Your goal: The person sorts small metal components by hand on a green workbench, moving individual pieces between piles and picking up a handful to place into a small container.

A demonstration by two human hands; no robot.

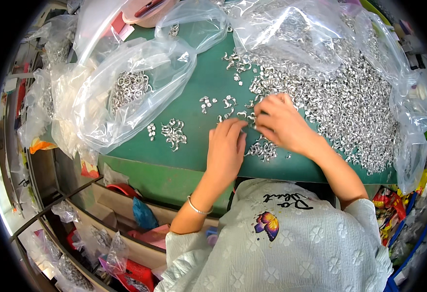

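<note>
My left hand rests fingers-down on the green table, its fingertips at a few small silver metal pieces. My right hand lies just to the right, fingers curled over the edge of a large heap of silver metal pieces; whether it grips one is hidden. Small loose clusters of the same pieces lie to the left of my hands, and another cluster sits below my right hand. A silver bracelet is on my left wrist.
A clear plastic bag holding metal rings lies at the left of the table. More clear bags cover the back and the right edge. Below the table's left are boxes with bagged parts and red items.
</note>
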